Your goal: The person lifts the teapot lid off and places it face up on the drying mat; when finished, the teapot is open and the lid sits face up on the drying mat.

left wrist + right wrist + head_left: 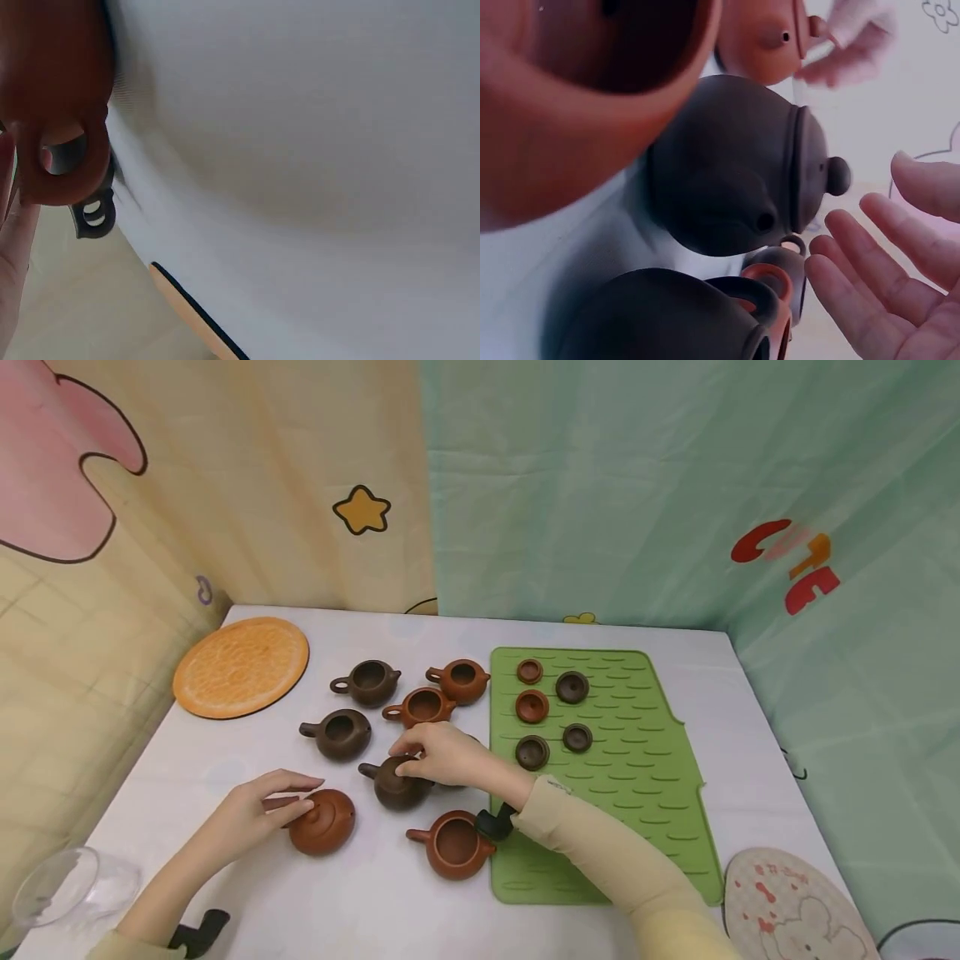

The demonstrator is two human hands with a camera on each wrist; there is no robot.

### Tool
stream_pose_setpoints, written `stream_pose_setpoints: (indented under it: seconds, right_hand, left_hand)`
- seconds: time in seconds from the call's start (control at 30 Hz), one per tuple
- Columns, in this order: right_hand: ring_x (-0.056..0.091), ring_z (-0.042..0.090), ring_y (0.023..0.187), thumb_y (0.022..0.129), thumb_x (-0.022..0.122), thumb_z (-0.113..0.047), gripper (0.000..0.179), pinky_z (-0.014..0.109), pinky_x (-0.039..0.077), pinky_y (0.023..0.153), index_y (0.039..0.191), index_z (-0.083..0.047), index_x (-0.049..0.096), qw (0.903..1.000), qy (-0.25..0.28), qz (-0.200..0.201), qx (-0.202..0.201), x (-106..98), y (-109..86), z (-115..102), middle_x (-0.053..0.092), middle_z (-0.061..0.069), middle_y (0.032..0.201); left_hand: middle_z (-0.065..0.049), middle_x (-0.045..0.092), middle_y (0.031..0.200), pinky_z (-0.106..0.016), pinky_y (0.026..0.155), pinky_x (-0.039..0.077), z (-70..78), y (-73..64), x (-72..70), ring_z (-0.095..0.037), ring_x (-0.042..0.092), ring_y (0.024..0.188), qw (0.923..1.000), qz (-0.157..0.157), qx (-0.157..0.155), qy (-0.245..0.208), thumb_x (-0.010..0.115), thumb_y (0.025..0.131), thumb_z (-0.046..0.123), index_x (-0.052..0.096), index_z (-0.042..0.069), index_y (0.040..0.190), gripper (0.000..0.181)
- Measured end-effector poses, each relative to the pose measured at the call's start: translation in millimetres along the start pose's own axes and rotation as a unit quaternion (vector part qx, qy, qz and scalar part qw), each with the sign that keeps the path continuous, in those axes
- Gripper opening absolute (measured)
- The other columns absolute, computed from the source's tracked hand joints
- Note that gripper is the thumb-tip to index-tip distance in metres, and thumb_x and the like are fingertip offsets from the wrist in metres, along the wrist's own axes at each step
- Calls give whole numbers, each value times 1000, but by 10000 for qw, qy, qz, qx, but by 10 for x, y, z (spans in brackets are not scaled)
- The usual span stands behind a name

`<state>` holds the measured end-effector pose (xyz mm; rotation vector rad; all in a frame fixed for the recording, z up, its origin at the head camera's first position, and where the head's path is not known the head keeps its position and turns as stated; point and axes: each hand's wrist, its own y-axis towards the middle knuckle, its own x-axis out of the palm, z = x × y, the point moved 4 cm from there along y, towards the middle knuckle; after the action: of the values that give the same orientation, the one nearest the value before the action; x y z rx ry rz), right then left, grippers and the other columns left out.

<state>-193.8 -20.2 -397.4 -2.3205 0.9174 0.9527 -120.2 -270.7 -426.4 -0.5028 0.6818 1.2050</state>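
A lidded dark brown teapot (pixel 401 785) stands mid-table. My right hand (pixel 442 756) is over its lid; in the right wrist view the relaxed fingers (pixel 877 277) are spread just apart from the lid's knob (pixel 838 176). Left of it is a lidded reddish-brown teapot (pixel 322 822), its loop handle (pixel 97 161) large in the left wrist view. My left hand (pixel 258 814) is at this pot's lid with fingers extended and the thumb close to the knob; whether it touches is unclear. A lidless reddish teapot (pixel 457 845) sits nearer. Another dark pot (pixel 660 322) is mostly hidden behind my right arm.
Lidless teapots stand behind: two dark ones (pixel 342 735) and two reddish ones (pixel 462 682). Several small lids (pixel 532 706) lie on a green mat (pixel 637 827) at right. An orange round mat (pixel 240 668), a clear container (pixel 75 889) and a mouse-print pad (pixel 787 902) lie near the edges.
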Motion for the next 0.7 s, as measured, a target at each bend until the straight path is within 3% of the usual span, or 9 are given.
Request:
stream_pose_setpoints:
  seconds: [0.17, 0.23, 0.47, 0.7]
  right_hand:
    - [62, 11, 104, 92, 71, -24, 24, 23, 49, 87, 115, -18, 73, 9996, -194, -135, 120, 41, 50, 9, 70, -3, 116]
    - [62, 11, 103, 91, 72, -24, 24, 23, 49, 85, 114, -19, 73, 9994, -245, -160, 157, 52, 70, 10, 70, -3, 115]
    - [62, 10, 98, 90, 73, -20, 19, 18, 48, 80, 108, -16, 75, 9983, -544, -201, -30, 97, 143, -28, 70, -1, 110]
    - [61, 7, 91, 87, 76, -20, 12, 15, 47, 76, 99, -16, 76, 9970, -768, -92, -65, 120, 162, -34, 71, -3, 104]
  left_hand:
    - [-10, 69, 116, -31, 81, 58, 118, 263, 56, -25, 67, 107, 9986, -505, 131, 66, 71, 90, 11, 69, 8, 119, 30]
    - [-11, 69, 117, -33, 82, 58, 148, 349, 82, -32, 67, 107, 9974, -686, 228, 76, 71, 90, 11, 68, 7, 120, 30]
    - [-12, 69, 116, -32, 80, 59, 189, 521, 187, -26, 69, 98, 9919, -1127, 575, 94, 69, 90, 8, 68, 5, 121, 31]
    - [-7, 73, 109, -31, 78, 58, 194, 649, 283, -24, 69, 97, 9921, -1089, 504, 374, 69, 90, 7, 73, 8, 113, 23]
